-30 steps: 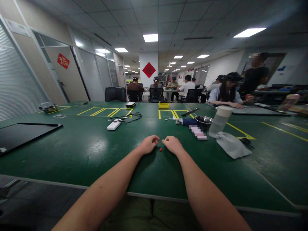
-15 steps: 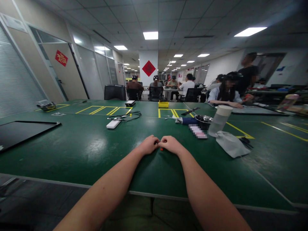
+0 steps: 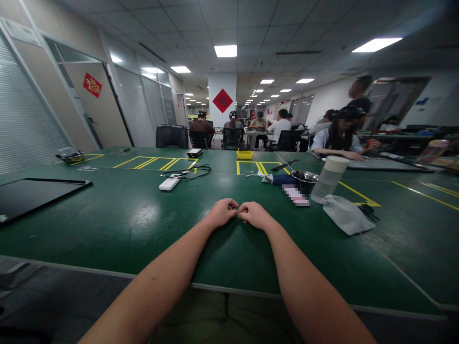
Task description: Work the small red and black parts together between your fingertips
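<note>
My left hand (image 3: 223,213) and my right hand (image 3: 253,214) meet fingertip to fingertip just above the green table (image 3: 172,239). The fingers of both are curled in a pinch. Something small and dark seems to sit at the left fingertips, too small to name. What the right fingers hold, if anything, is hidden behind the hand. Beyond my left hand lies a white power bank (image 3: 169,183) with a black cable (image 3: 201,170). A pixelated pink phone-like object (image 3: 296,196) lies beyond my right hand.
To the right stand a translucent cylinder (image 3: 330,179), a metal bowl (image 3: 304,178) and a grey pouch (image 3: 347,216). A black tray (image 3: 43,196) lies at left, a yellow box (image 3: 244,154) far back. A person (image 3: 340,138) sits across the table at right.
The small orange-red piece seen under my fingertips half a second ago no longer shows. My left fingers have lifted and opened slightly. The view has shifted a little.
</note>
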A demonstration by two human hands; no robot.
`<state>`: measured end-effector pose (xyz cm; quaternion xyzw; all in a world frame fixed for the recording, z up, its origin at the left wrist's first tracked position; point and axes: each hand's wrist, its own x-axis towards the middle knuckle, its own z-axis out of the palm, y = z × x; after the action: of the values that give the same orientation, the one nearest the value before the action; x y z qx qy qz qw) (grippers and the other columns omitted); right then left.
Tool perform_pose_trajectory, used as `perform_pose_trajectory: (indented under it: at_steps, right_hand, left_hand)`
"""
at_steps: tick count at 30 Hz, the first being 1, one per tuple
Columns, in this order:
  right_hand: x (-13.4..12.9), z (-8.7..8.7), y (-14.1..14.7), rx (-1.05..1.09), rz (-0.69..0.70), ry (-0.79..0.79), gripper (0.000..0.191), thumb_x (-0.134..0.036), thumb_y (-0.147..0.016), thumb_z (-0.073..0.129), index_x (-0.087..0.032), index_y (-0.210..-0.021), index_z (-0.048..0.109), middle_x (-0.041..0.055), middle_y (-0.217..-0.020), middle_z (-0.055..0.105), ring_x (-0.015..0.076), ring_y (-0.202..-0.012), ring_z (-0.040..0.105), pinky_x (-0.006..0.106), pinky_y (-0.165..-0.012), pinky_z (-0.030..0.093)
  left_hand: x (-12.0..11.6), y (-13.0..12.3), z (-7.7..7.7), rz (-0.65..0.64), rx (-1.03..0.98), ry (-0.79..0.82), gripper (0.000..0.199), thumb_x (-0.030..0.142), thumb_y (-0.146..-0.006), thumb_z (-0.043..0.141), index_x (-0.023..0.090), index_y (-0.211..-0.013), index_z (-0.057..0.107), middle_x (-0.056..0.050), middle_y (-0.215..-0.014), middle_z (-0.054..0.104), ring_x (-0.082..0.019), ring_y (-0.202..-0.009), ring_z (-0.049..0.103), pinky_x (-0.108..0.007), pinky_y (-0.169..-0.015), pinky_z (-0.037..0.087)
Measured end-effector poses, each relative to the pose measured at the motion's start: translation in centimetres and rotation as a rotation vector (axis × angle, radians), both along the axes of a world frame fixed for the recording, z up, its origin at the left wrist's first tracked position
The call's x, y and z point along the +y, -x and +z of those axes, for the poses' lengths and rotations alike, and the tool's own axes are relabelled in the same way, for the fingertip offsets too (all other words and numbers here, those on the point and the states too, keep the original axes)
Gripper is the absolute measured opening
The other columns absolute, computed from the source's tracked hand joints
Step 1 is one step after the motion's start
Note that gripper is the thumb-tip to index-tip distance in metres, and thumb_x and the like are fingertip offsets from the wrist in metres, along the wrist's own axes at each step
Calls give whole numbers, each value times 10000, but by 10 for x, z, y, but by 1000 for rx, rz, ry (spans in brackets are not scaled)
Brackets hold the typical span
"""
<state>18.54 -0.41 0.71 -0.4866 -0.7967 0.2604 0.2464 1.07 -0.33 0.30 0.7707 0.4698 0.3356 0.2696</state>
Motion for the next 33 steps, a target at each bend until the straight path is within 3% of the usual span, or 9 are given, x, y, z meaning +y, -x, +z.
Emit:
perform_pose_trajectory:
  at_steps: [4,12,17,24,33]
  right_hand:
    - [3,-7,1,198,-18,109,128,-123,-688,547,-141,-762,648,23,-620,668,116,-534,592,197,-516,429]
    - [7,-13,0,488,-49,103,169,-123,-650,583,-133,-804,651,8,-610,641,112,-538,582,198,-509,444]
    - [8,-12,0,641,-126,186,174,-72,-590,598,-122,-744,664,24,-672,671,95,-566,581,188,-544,462]
    - [7,-11,2,808,-197,396,180,-33,-580,623,-123,-730,668,56,-685,684,138,-639,653,211,-590,531]
    - [7,-15,2,867,-168,443,142,-48,-624,652,-119,-744,677,72,-731,696,162,-728,685,223,-671,566]
  left_hand:
    - [0,1,1,-74,-138,93,240,209,-713,613,119,-929,667,-30,-761,671,-124,-647,585,-210,-596,441]
    - [6,4,-10,-143,-430,281,394,203,-763,614,121,-1146,575,-26,-701,656,-109,-591,586,-218,-580,467]
    - [9,2,-14,-135,-541,418,207,133,-750,624,103,-955,628,-62,-766,677,-116,-655,641,-235,-661,515]
    - [8,1,-11,-86,-633,490,240,63,-758,588,113,-988,629,-57,-782,685,-111,-663,658,-241,-696,538]
    - [4,-3,-5,-6,-701,545,168,1,-737,576,95,-864,634,-70,-753,691,-110,-657,668,-215,-704,540]
